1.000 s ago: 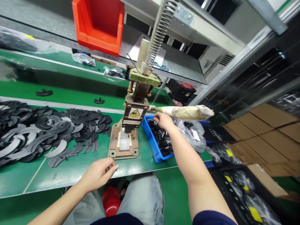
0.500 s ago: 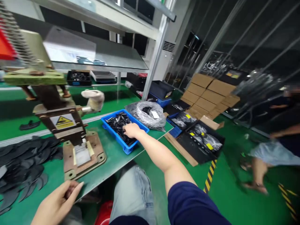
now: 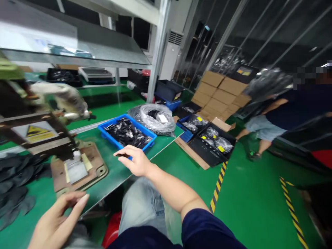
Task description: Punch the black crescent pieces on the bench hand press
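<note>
I'm pinching a small dark metal clip (image 3: 121, 155) in my right hand (image 3: 136, 160) just in front of the blue plastic tray (image 3: 127, 134), while my left hand (image 3: 55, 216) is hanging loose, fingers open, below the rusty press base (image 3: 77, 169).

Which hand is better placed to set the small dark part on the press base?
Probably the right hand: it pinches a small dark part beside the blue bin. The left hand hovers empty at the bench edge, below the press base.
</note>
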`<act>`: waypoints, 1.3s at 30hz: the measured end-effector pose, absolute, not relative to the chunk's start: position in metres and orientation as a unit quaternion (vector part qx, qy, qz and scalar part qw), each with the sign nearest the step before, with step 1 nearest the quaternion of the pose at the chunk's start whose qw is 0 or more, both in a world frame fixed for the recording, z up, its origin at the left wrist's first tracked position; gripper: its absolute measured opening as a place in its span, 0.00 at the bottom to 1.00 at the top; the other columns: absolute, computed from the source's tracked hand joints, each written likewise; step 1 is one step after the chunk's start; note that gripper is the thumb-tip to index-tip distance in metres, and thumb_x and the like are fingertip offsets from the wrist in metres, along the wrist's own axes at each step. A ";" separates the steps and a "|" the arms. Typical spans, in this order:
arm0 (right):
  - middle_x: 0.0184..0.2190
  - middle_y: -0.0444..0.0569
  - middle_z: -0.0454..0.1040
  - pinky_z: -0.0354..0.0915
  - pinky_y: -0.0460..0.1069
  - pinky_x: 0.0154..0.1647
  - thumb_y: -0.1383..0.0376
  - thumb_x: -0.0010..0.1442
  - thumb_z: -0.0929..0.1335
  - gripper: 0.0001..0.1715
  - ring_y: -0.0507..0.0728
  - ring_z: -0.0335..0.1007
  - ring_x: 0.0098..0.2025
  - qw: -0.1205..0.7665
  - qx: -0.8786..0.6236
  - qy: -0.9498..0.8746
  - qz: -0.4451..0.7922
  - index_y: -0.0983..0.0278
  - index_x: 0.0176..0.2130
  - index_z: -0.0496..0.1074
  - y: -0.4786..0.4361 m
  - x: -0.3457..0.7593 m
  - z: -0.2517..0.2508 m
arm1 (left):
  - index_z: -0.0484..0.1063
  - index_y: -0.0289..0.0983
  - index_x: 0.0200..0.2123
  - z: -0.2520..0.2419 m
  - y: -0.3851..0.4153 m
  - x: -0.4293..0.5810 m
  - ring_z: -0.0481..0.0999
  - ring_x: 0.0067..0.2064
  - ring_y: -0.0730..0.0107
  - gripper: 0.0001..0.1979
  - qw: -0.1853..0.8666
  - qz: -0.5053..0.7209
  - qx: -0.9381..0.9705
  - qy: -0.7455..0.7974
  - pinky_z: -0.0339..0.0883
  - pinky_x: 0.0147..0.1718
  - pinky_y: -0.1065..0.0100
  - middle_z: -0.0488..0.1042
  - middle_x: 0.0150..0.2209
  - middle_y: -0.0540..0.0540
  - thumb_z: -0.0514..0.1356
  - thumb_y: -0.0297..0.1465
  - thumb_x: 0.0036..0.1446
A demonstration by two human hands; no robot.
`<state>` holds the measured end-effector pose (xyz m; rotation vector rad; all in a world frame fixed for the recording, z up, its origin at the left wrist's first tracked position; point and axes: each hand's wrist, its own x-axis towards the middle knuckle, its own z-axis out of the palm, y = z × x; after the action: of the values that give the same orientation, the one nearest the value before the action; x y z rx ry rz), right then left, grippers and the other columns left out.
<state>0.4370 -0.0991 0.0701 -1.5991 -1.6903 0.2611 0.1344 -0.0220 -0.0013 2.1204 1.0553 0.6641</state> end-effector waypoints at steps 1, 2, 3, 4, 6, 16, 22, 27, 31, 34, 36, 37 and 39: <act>0.49 0.51 0.83 0.74 0.48 0.55 0.58 0.75 0.65 0.17 0.52 0.78 0.49 0.419 -0.598 -0.676 0.101 0.63 0.56 0.76 -0.105 0.425 0.065 | 0.76 0.43 0.46 0.009 -0.028 0.141 0.83 0.43 0.58 0.21 0.357 0.262 0.807 0.390 0.77 0.44 0.64 0.83 0.41 0.47 0.61 0.54 0.65; 0.49 0.52 0.83 0.75 0.50 0.56 0.59 0.74 0.66 0.18 0.53 0.78 0.50 0.436 -0.575 -0.686 0.095 0.62 0.58 0.76 -0.110 0.416 0.060 | 0.76 0.42 0.47 0.019 -0.032 0.147 0.82 0.43 0.59 0.20 0.380 0.275 0.806 0.362 0.76 0.45 0.63 0.82 0.41 0.46 0.63 0.51 0.65; 0.49 0.52 0.83 0.76 0.51 0.56 0.60 0.74 0.66 0.20 0.54 0.78 0.50 0.441 -0.560 -0.696 0.087 0.62 0.61 0.74 -0.114 0.408 0.056 | 0.75 0.41 0.48 0.027 -0.034 0.154 0.81 0.41 0.61 0.18 0.395 0.291 0.805 0.332 0.76 0.44 0.63 0.81 0.40 0.46 0.63 0.49 0.66; 0.50 0.53 0.83 0.76 0.52 0.56 0.61 0.73 0.66 0.23 0.55 0.79 0.50 0.439 -0.547 -0.708 0.081 0.61 0.65 0.71 -0.116 0.402 0.052 | 0.75 0.41 0.50 0.034 -0.035 0.159 0.80 0.40 0.62 0.17 0.399 0.311 0.805 0.309 0.76 0.44 0.62 0.81 0.40 0.45 0.64 0.46 0.67; 0.51 0.53 0.83 0.78 0.54 0.55 0.62 0.73 0.67 0.31 0.56 0.80 0.49 0.431 -0.522 -0.733 0.069 0.59 0.71 0.62 -0.116 0.395 0.046 | 0.75 0.41 0.55 0.043 -0.034 0.166 0.78 0.38 0.64 0.17 0.389 0.325 0.816 0.279 0.74 0.42 0.62 0.78 0.39 0.46 0.65 0.41 0.67; 0.47 0.53 0.83 0.78 0.56 0.48 0.64 0.73 0.65 0.41 0.59 0.79 0.44 0.378 -0.478 -0.793 0.012 0.59 0.77 0.47 -0.112 0.381 0.038 | 0.80 0.42 0.51 0.044 -0.036 0.160 0.79 0.42 0.63 0.10 0.379 0.352 0.829 0.212 0.73 0.42 0.63 0.81 0.42 0.44 0.65 0.30 0.68; 0.45 0.51 0.83 0.79 0.56 0.48 0.64 0.73 0.66 0.42 0.59 0.80 0.43 0.382 -0.478 -0.790 0.017 0.58 0.77 0.46 -0.109 0.379 0.036 | 0.80 0.42 0.51 0.045 -0.035 0.157 0.79 0.40 0.65 0.10 0.385 0.355 0.824 0.216 0.73 0.40 0.64 0.81 0.40 0.45 0.66 0.29 0.68; 0.47 0.52 0.84 0.79 0.55 0.52 0.66 0.72 0.66 0.42 0.58 0.81 0.46 0.395 -0.472 -0.787 0.032 0.59 0.77 0.47 -0.107 0.379 0.033 | 0.80 0.41 0.51 0.044 -0.035 0.155 0.79 0.41 0.66 0.10 0.381 0.359 0.825 0.214 0.73 0.40 0.66 0.81 0.42 0.44 0.66 0.27 0.67; 0.48 0.52 0.84 0.79 0.55 0.51 0.68 0.71 0.67 0.42 0.57 0.81 0.46 0.402 -0.472 -0.784 0.026 0.59 0.77 0.48 -0.106 0.380 0.030 | 0.80 0.41 0.50 0.040 -0.034 0.152 0.80 0.42 0.65 0.09 0.391 0.365 0.815 0.224 0.73 0.41 0.66 0.81 0.42 0.44 0.66 0.29 0.67; 0.47 0.51 0.84 0.79 0.55 0.49 0.68 0.71 0.67 0.42 0.58 0.81 0.46 0.394 -0.461 -0.795 0.009 0.60 0.76 0.48 -0.104 0.381 0.028 | 0.81 0.40 0.47 0.039 -0.034 0.153 0.80 0.40 0.65 0.08 0.471 0.323 0.778 0.260 0.74 0.41 0.65 0.82 0.41 0.44 0.66 0.35 0.68; 0.46 0.51 0.84 0.79 0.54 0.48 0.68 0.72 0.66 0.41 0.58 0.81 0.45 0.381 -0.447 -0.809 0.000 0.60 0.76 0.48 -0.101 0.381 0.028 | 0.79 0.39 0.42 0.039 -0.032 0.155 0.79 0.36 0.66 0.10 0.565 0.277 0.720 0.293 0.75 0.38 0.65 0.81 0.36 0.45 0.65 0.40 0.68; 0.46 0.51 0.84 0.79 0.54 0.47 0.68 0.72 0.65 0.40 0.57 0.82 0.46 0.373 -0.438 -0.818 -0.001 0.60 0.76 0.49 -0.099 0.381 0.028 | 0.78 0.39 0.39 0.039 -0.031 0.156 0.78 0.33 0.67 0.13 0.610 0.253 0.686 0.304 0.74 0.35 0.66 0.79 0.33 0.47 0.66 0.43 0.67; 0.46 0.51 0.84 0.79 0.53 0.48 0.68 0.73 0.64 0.38 0.57 0.82 0.46 0.355 -0.418 -0.836 -0.001 0.60 0.75 0.50 -0.095 0.381 0.029 | 0.73 0.38 0.35 0.040 -0.028 0.158 0.75 0.30 0.70 0.17 0.682 0.213 0.629 0.307 0.73 0.32 0.68 0.76 0.29 0.49 0.70 0.45 0.63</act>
<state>0.3805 -0.0949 0.0293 -1.0806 -2.1596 -0.0036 0.1576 -0.0279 0.0404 1.4101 0.6898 0.4776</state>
